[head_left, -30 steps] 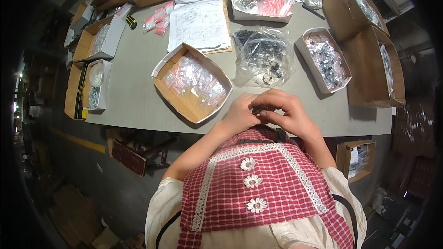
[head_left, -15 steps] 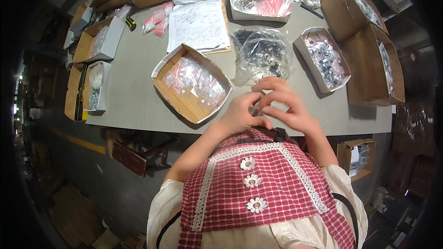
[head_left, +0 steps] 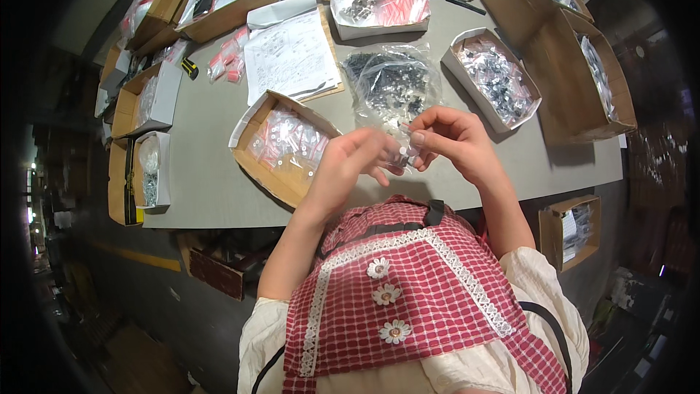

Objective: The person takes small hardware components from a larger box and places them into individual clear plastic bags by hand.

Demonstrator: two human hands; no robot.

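Observation:
Over the near edge of the table, my right hand (head_left: 459,142) is closed, thumb and fingertips pinching a small clear plastic bag (head_left: 406,147). Small white and dark bits show in or against the bag. My left hand (head_left: 354,160) is at the bag's left side, fingers bent and smeared by motion; whether they grip it is unclear. Just beyond my hands lies a large clear bag of small black and whitish parts (head_left: 386,84). To the left, partly behind my left hand, sits an open cardboard box (head_left: 251,168) holding small bags with white round pieces.
At the right stands a white box of bagged dark parts (head_left: 496,80), beside tall cardboard boxes (head_left: 576,87). A tray of red-striped bags (head_left: 383,29) and printed papers (head_left: 288,55) lie farther back. More boxes (head_left: 152,168) line the left edge, near a yellow-black cutter (head_left: 189,68).
My hands have drawn apart slightly, and the small bag now shows between them. My right hand has closed to a pinch. The whole view has shifted a little.

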